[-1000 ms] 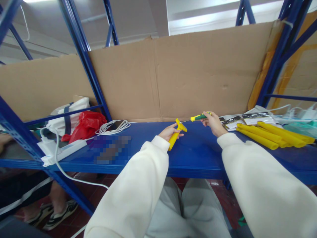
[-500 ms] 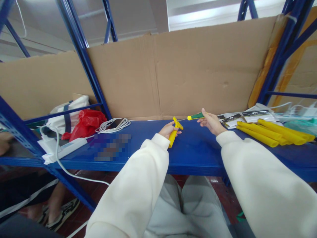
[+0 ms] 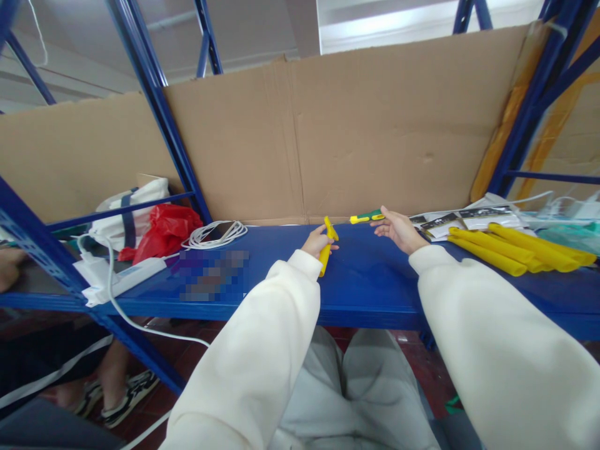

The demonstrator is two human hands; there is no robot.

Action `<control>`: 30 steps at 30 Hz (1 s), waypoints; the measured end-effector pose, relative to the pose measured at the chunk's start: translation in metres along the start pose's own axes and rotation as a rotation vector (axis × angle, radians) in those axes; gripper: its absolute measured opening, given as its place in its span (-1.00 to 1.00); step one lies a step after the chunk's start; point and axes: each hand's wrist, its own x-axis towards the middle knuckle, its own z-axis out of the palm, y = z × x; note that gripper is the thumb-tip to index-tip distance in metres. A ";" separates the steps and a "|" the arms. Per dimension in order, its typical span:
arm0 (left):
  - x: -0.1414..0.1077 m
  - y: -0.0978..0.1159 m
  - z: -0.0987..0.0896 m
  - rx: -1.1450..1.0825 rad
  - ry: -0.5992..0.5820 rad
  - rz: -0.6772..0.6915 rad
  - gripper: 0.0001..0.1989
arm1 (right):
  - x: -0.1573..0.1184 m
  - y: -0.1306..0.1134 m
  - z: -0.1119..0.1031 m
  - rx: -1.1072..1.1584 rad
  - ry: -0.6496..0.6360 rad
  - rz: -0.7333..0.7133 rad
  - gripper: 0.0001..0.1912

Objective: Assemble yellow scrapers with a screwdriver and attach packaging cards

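Observation:
Over the middle of the blue shelf, my left hand [image 3: 317, 242] is closed around a yellow tool-like piece [image 3: 324, 259] with a wider head at its top. To the right, my right hand [image 3: 397, 230] grips the end of a green and yellow screwdriver [image 3: 366, 217] between thumb and fingers. The screwdriver points left toward the yellow piece. Its thin shaft is hard to make out against the background, so whether it touches the piece cannot be told.
Several yellow tubes [image 3: 515, 250] lie at the right beside printed packets [image 3: 440, 226]. On the left are a coiled white cable [image 3: 215, 235], a red bag [image 3: 171, 228] and a white power strip [image 3: 135, 279]. Cardboard [image 3: 375, 137] stands behind. Another person's legs show at lower left.
The yellow piece in my left hand has turned, so its head looks narrower. The screwdriver has shifted slightly left and its handle is rotated, with more yellow showing.

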 end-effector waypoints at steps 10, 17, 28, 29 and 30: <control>0.006 -0.004 -0.001 0.068 0.016 0.037 -0.20 | 0.003 0.004 -0.003 -0.059 0.033 -0.038 -0.74; 0.005 -0.003 -0.002 0.061 0.025 0.033 -0.23 | 0.004 0.004 -0.006 -0.005 -0.067 -0.043 -0.81; 0.006 -0.005 -0.002 0.044 0.036 0.026 -0.20 | 0.003 0.002 -0.004 0.044 -0.014 -0.017 -0.79; 0.006 -0.005 -0.002 0.047 0.032 0.028 -0.20 | 0.002 0.002 -0.004 0.053 -0.007 -0.012 -0.79; 0.006 -0.005 -0.002 0.049 0.030 0.029 -0.19 | 0.002 0.001 -0.004 0.056 -0.004 -0.007 -0.79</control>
